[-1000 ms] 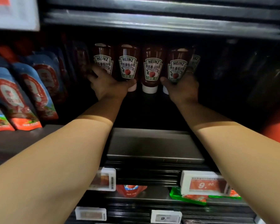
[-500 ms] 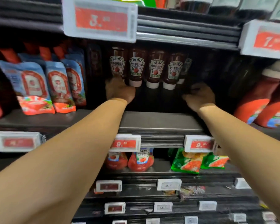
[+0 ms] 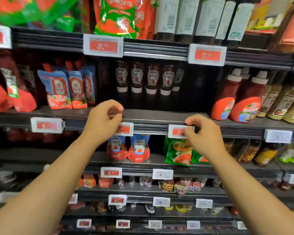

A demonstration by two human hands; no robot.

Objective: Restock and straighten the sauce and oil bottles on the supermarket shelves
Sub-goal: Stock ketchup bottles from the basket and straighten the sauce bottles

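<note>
Four dark glossy upside-down Heinz ketchup bottles (image 3: 144,77) with white caps are seen in a row at the back of the dark metal shelf (image 3: 159,116). The left hand (image 3: 103,121) and right hand (image 3: 202,134) are held empty, fingers loosely curled, at the shelf's ribbed front edge, over red-and-white rectangular plastic price tags (image 3: 177,131).

Both forearms bare, no sleeves; left hand (image 3: 103,118), right hand (image 3: 203,134) ungloved.
</note>
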